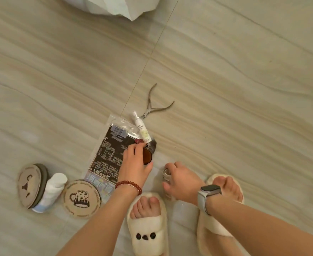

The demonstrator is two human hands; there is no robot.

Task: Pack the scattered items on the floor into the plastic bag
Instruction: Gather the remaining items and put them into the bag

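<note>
My left hand (pixel 135 161) curls around a small round brown jar (pixel 148 156) lying on a black printed packet (pixel 111 152) on the floor. My right hand (pixel 179 180) grips a small clear glass jar (pixel 166 174) just right of the packet. A slim white spray bottle (pixel 142 129) lies across the packet's upper right corner. Metal nail nippers (pixel 156 106) lie just beyond it. The white plastic bag (pixel 118 6) sits at the top edge, far from both hands.
At lower left lie two round wooden coasters (pixel 81 198) (pixel 31 185) and a white bottle (pixel 52 191) on its side between them. My feet in fluffy cream slippers (pixel 148 231) stand right below my hands. Pale striped floor tiles surround everything.
</note>
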